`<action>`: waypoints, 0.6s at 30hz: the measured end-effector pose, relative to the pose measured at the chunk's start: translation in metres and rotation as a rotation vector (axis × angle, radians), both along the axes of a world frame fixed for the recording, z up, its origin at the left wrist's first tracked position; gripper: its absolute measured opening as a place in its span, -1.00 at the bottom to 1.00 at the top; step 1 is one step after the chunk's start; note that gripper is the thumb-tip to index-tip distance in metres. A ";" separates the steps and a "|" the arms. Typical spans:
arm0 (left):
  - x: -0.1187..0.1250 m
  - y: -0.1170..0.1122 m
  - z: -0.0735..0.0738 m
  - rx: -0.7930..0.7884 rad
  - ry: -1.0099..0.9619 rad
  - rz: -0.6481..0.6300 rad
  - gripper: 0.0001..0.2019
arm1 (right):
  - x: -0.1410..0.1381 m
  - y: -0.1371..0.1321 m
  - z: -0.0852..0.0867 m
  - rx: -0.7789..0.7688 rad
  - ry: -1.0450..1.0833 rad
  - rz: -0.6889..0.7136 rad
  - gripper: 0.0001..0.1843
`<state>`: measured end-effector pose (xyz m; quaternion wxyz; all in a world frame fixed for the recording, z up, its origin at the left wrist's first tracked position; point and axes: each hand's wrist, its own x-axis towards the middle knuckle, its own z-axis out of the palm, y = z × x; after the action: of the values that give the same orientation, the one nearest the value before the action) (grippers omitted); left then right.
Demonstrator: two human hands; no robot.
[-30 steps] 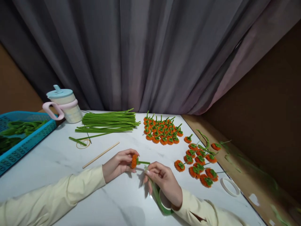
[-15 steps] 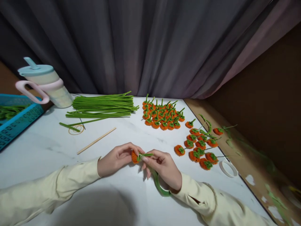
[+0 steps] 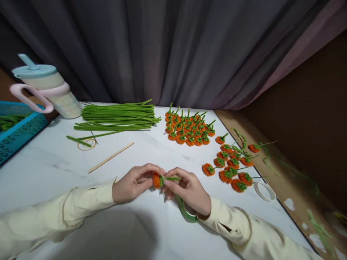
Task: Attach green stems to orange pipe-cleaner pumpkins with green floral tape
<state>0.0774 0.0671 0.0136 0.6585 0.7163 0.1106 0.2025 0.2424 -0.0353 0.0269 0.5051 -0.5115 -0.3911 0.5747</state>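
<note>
Between the fingers of my left hand point(image 3: 135, 182) is a small orange pipe-cleaner persimmon point(image 3: 156, 180) with green leaves, its stem pointing right. My right hand point(image 3: 189, 187) is closed, thumb and finger pinching at the base of the green stem point(image 3: 172, 178). A roll of green tape point(image 3: 187, 213) hangs under the right palm, its strip running up into those fingers. Both hands meet just above the white table, fingertips almost touching. Several finished-looking orange persimmons point(image 3: 226, 176) with thin bare stems lie to the right of my right hand.
Farther back stand several persimmons with thick green stems point(image 3: 189, 130), beside a bundle of green pipe cleaners point(image 3: 119, 117). A wooden stick point(image 3: 111, 157), rubber bands point(image 3: 86, 144), a white tape ring point(image 3: 265, 191), a tumbler point(image 3: 58, 92) and a blue basket point(image 3: 24, 135) surround the work area.
My hands still hold the persimmon and stem close together. The right fingers have shifted slightly and its lower fingers are more curled in. The view has tilted a little.
</note>
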 end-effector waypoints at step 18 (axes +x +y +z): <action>0.008 -0.008 0.013 0.056 0.159 0.084 -0.82 | 0.001 -0.001 -0.003 0.111 -0.160 0.082 -0.74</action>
<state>0.0852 0.0586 0.0264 0.6183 0.7429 0.1870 0.1754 0.2437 -0.0367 0.0236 0.4758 -0.5106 -0.4819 0.5298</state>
